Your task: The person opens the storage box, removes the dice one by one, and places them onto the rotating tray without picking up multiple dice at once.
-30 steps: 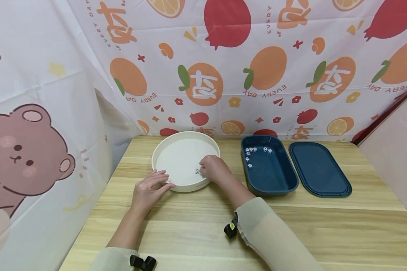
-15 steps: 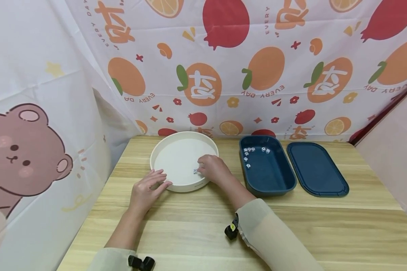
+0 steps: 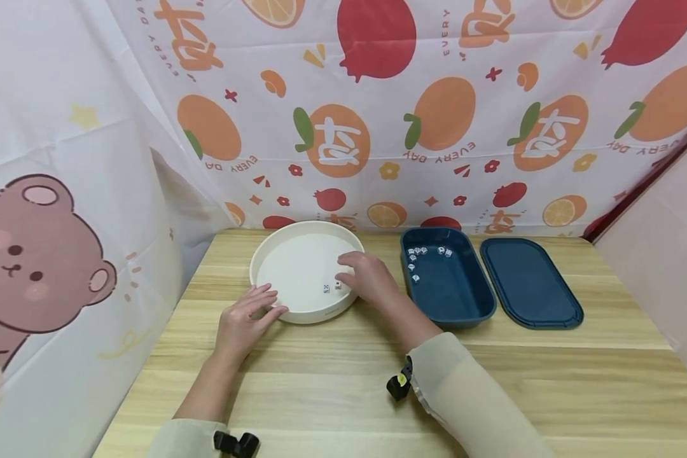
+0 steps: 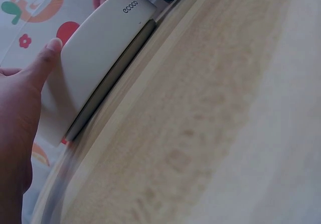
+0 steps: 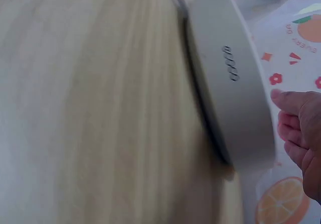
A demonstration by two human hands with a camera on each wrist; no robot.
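L hand [image 3: 245, 320] w/ fingers straight, touching near-left wall of white round tray [image 3: 275, 240] at counter [image 3: 332, 388] far-left. R hand [image 3: 371, 278] over tray's right rim, fingers loosely apart, holding nothing; two dice [image 3: 332, 287] just beside it inside tray.
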